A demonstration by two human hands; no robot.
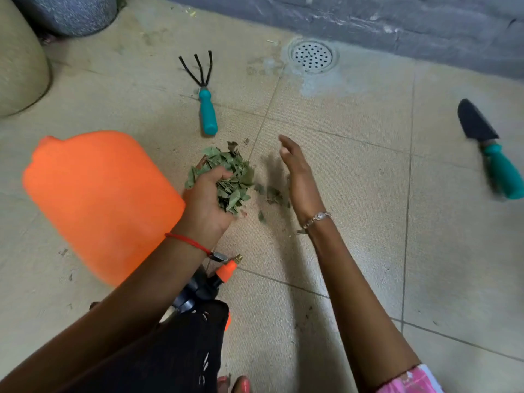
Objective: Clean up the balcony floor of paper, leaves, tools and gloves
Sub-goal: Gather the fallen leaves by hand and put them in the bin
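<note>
Gathering leaves; that's the step in hand. Note: my left hand (pixel 209 199) is curled round a thick bunch of green leaves (pixel 229 171), held low over the floor (pixel 354 222), just beside the orange spray tank (pixel 99 199). (me)

And the other one? (partner)

Empty. My right hand (pixel 297 177) stands on edge, fingers straight and close together, like a scraper. Loose scraps (pixel 272 194) lie between my two hands, nearer the right palm. I can't tell whether the palm touches any of them. (me)

Next move? (partner)

My reckoning: draw the right hand's edge leftward along the ground, push the scraps up against the full hand, then lift them in. Go lightly, since small bits scatter. The bunch already looks like a full fistful, so it will want dumping soon. No bin in view. (me)

And the tools? (partner)

Not yet dealt with, I judge. The hand rake (pixel 205 92) lies beyond the leaves, well apart from both hands. The trowel (pixel 487 148) lies far off to my right. No paper or gloves in view. I'd put the job somewhere short of halfway. (me)
</note>
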